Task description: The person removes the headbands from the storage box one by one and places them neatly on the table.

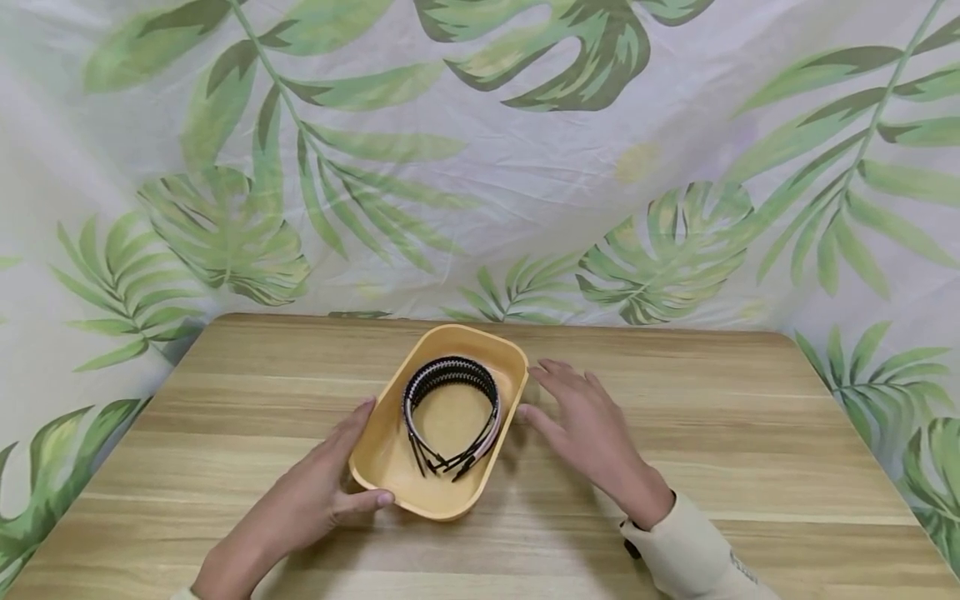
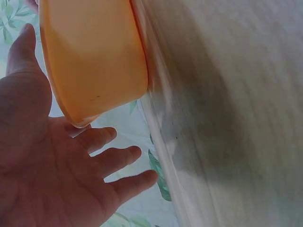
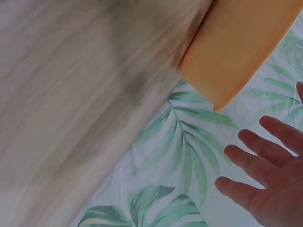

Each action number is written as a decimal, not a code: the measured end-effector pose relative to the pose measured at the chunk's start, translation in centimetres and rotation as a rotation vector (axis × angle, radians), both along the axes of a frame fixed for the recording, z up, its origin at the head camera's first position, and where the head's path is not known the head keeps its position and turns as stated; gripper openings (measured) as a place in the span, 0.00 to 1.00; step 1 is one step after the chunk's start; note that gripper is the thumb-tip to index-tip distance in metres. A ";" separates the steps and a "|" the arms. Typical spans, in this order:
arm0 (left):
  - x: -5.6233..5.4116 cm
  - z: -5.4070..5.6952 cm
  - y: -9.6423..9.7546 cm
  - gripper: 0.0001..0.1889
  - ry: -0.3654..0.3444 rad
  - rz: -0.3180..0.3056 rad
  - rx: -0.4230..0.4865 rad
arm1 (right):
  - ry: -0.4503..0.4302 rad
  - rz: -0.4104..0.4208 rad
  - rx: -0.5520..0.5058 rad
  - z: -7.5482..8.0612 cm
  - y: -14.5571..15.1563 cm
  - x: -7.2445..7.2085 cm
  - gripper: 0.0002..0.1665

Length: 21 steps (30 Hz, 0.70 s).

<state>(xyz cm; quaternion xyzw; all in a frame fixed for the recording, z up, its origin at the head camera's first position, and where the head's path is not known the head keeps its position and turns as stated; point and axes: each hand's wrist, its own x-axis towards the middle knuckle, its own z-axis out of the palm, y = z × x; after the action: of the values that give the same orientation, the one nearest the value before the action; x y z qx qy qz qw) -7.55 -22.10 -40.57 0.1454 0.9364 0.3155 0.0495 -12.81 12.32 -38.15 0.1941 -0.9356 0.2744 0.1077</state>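
A yellow-orange plastic bin stands slightly turned on the table in the head view. Inside it lie several headbands, nested together, mostly black with a zigzag pattern and black tips, plus a pinkish band on the right. My left hand spans the bin's near left corner, thumb at the near rim and fingers along the left side. In the left wrist view its fingers look spread and fairly straight beside the bin. My right hand is beside the right rim, fingers extended. The right wrist view shows them spread, apart from the bin.
The wood-grain table extends on both sides of the bin. Behind it hangs a pale cloth printed with green leaves, meeting the table's back edge.
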 end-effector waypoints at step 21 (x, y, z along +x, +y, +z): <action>-0.8 -0.2 -0.5 0.64 -0.067 -0.046 0.064 | -0.071 0.047 -0.143 0.1 -3.5 -2.6 0.29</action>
<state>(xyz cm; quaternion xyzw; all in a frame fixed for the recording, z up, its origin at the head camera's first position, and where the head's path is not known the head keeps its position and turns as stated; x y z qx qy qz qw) -8.34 -22.55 -40.80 0.1577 0.9201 0.3487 0.0833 -15.43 8.78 -38.04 0.1979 -0.9121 0.3497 0.0819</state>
